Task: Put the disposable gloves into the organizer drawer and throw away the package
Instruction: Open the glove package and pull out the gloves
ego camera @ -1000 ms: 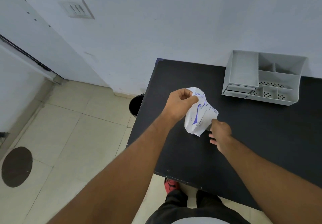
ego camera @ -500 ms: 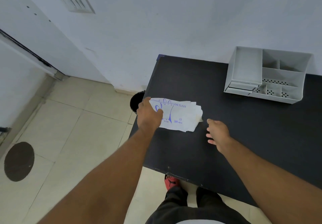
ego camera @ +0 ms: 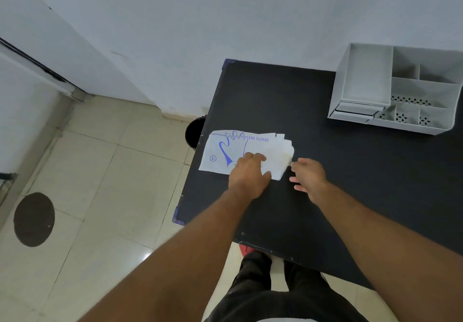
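A white glove package [ego camera: 225, 151] with blue print lies flat on the black table [ego camera: 325, 171], near its left edge. Thin clear gloves stick out of its right end [ego camera: 285, 146]. My left hand [ego camera: 248, 174] presses down on the package's lower middle, fingers spread on it. My right hand [ego camera: 309, 176] hovers at the package's right end, fingertips touching the protruding gloves; whether it pinches them I cannot tell. A grey organizer [ego camera: 400, 91] stands at the table's back right, its small drawer [ego camera: 355, 111] at the lower left front looking closed.
A black bin [ego camera: 194, 134] stands on the tiled floor just beyond the table's left edge, mostly hidden by it. A dark round patch [ego camera: 33, 219] marks the floor at left. White walls rise behind. My legs stand at the table's near edge.
The package was held crumpled in the air, then laid flat at the table's left edge. My left hand has slid from its left end to its middle; my right hand has closed in on its right end.
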